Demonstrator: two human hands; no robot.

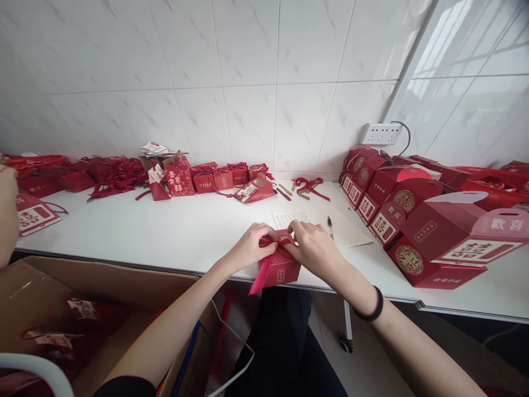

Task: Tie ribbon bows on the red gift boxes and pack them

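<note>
A small red box sits at the table's front edge, between my two hands. A red ribbon lies over its top, with one tail hanging down the box's left side. My left hand pinches the ribbon at the box's upper left. On the right, my right hand has its fingers closed on the ribbon at the top of the box. The fingertips of both hands are close together around the ribbon's middle.
Red boxes are stacked at the right. Smaller boxes and loose ribbons line the wall. Paper and a pen lie behind my right hand. A cardboard box stands lower left. Another person's arm shows far left.
</note>
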